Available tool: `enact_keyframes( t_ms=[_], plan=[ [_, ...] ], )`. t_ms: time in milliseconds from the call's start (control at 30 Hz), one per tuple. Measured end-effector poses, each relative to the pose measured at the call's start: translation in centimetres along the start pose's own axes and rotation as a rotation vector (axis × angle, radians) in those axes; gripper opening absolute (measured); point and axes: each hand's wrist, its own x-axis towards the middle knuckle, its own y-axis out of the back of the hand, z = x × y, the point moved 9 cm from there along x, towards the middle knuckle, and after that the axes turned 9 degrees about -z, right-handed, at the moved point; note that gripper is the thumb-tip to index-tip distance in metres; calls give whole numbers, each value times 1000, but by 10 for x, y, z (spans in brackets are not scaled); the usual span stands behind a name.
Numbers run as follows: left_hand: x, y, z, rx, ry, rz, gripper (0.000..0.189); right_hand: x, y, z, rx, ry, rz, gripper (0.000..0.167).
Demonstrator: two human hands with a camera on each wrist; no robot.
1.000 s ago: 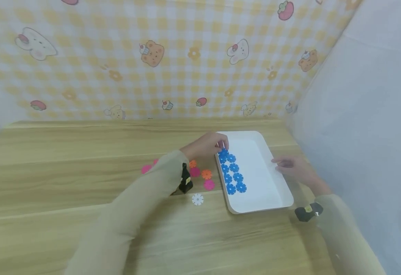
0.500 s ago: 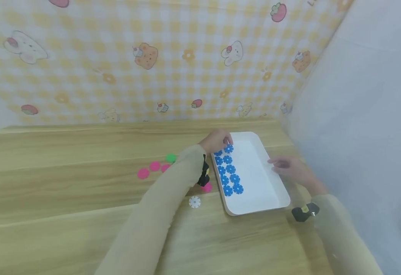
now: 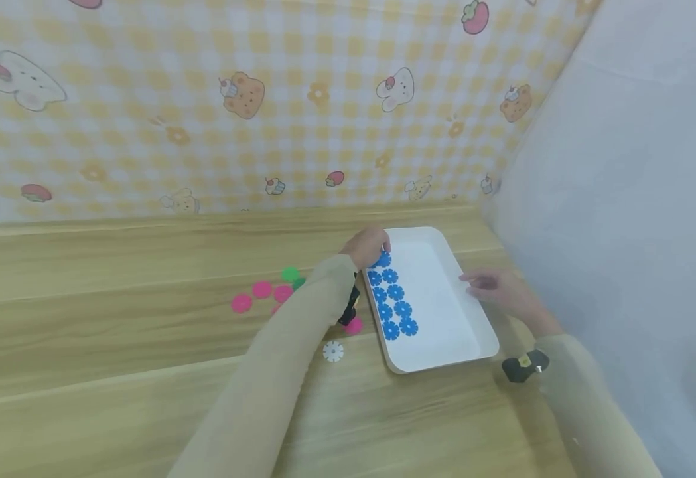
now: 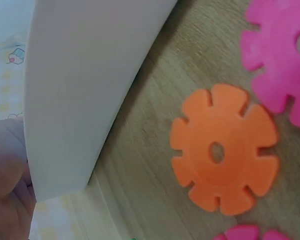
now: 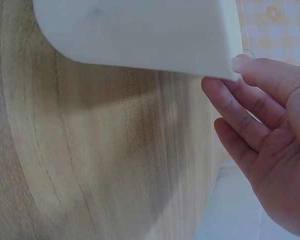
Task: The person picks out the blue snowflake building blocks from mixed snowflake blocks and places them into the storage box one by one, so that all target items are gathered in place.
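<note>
A white rectangular tray [image 3: 437, 312] lies on the wooden table. Two columns of blue notched discs [image 3: 395, 292] line its left side. My left hand [image 3: 367, 247] reaches over the tray's far left part, curled fingers at a blue disc [image 3: 384, 259] at the far end of the columns. In the left wrist view the tray wall [image 4: 80, 95] hides the fingertips of that hand [image 4: 7, 170]. My right hand [image 3: 499, 290] holds the tray's right rim. The right wrist view has its thumb and fingers [image 5: 235, 107] pinching the tray edge [image 5: 165, 40].
Left of the tray lie loose pink discs [image 3: 262, 289], green discs [image 3: 290, 273] and a white disc [image 3: 333, 351]. An orange disc [image 4: 235, 150] sits close to the tray's outer wall. A checked cloth [image 3: 318, 119] hangs behind the table, a pale sheet [image 3: 634, 166] at right.
My left hand has come to the tray's far left end, then shifted slightly left with the blue disc at its fingers. The right hand keeps its hold on the rim. The view has drifted.
</note>
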Motion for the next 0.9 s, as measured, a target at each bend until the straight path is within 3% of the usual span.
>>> enact_keyframes(
  t_ms=[167, 433, 900],
  plan=[
    [0, -1, 1, 12, -4, 4, 29, -1, 0, 0, 8, 15, 7, 30],
    [1, -2, 3, -44, -29, -11, 24, -3, 1, 0, -13, -11, 7, 30],
    [-7, 6, -12, 50, 10, 13, 24, 15, -3, -3, -44, -30, -26, 33]
  ],
)
